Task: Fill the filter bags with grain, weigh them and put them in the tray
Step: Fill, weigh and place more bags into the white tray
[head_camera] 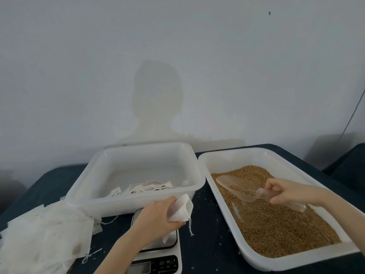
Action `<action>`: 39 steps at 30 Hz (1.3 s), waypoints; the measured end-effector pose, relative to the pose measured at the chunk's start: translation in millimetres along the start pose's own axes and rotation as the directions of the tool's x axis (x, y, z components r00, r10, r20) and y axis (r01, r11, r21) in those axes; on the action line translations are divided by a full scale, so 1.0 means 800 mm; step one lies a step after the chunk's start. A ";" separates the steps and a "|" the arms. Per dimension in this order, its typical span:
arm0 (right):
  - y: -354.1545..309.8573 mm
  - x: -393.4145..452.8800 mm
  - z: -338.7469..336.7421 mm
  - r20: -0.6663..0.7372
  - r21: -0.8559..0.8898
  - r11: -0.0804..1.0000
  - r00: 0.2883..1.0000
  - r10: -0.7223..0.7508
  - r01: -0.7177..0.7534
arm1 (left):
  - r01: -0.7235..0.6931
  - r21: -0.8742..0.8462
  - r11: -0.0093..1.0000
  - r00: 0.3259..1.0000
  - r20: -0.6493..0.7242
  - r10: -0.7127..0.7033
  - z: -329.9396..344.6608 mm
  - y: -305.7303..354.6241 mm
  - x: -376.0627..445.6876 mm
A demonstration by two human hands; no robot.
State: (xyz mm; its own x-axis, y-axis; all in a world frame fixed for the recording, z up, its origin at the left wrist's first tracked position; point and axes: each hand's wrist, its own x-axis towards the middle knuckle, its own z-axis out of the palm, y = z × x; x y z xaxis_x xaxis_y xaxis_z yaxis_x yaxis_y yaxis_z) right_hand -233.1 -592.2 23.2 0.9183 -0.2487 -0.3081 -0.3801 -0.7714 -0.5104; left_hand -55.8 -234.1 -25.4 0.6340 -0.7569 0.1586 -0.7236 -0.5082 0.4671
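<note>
The left hand (pixel 158 216) is gripping a white filter bag (pixel 180 209), fingers and thumb curled round it, so the bag's mouth is standing open toward the right. The hand is hovering over the platform of a white kitchen scale (pixel 158 252); whether it is touching the platform I cannot tell. The bag's drawstring (pixel 190 227) is dangling just below the thumb.

The right hand (pixel 284 191) is holding the handle of a clear plastic scoop (pixel 240 187), fingers wrapped round it. The scoop is pointing away from this hand toward the left and is carrying a small heap of grain in its bowl. Under the right hand and the scoop, brown grain (pixel 276 224) is lying in a white tray (pixel 223 157).

Just beyond the left hand a second white tray (pixel 138 202) is sitting, with several filled bags (pixel 150 187) lying along its near side. To the left of the left hand, a pile of empty filter bags (pixel 43 234) is resting on the dark table (pixel 209 244). Loose grains are lying scattered on the table between the two hands
</note>
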 end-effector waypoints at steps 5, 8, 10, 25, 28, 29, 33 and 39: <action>-0.044 -0.002 -0.001 -0.032 0.114 0.981 0.987 -0.156 0.158 | 0.014 -0.046 0.999 1.000 0.005 -0.014 -0.002 -0.007 -0.003; -0.077 0.002 0.006 -0.018 0.101 0.969 0.974 -0.225 0.226 | 0.037 -0.069 0.997 0.999 -0.004 -0.037 -0.007 -0.012 -0.008; -0.097 0.005 0.013 0.002 0.081 0.961 0.964 -0.265 0.264 | 0.042 -0.077 0.996 0.999 -0.015 -0.044 -0.010 -0.016 -0.013; -0.165 0.019 0.043 0.070 -0.054 0.962 0.962 -0.265 0.269 | 0.025 0.174 0.984 0.996 -0.093 -0.009 -0.035 -0.036 -0.028; -0.171 0.020 0.047 0.067 -0.083 0.960 0.963 -0.261 0.267 | 0.034 0.095 0.995 0.999 -0.007 -0.034 -0.033 -0.033 -0.028; -0.173 0.020 0.048 0.069 -0.082 0.960 0.962 -0.263 0.269 | 0.039 0.068 0.997 0.999 0.013 -0.040 -0.033 -0.033 -0.029; -0.180 0.017 0.053 0.094 -0.086 0.956 0.957 -0.274 0.282 | 0.021 0.038 0.999 0.998 0.054 -0.023 -0.036 -0.031 -0.031; -0.192 0.015 0.058 0.114 -0.099 0.953 0.954 -0.276 0.288 | 0.011 0.115 0.993 0.994 0.105 -0.023 -0.035 -0.030 -0.033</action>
State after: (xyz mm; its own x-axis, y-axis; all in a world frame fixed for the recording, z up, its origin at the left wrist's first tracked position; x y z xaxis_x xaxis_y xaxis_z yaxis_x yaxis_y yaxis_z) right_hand -168.5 -449.1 60.6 0.9687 0.0426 -0.2446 -0.0870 -0.8645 -0.4950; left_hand -47.2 -190.6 -16.2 0.6183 -0.7840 0.0551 -0.7432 -0.5605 0.3655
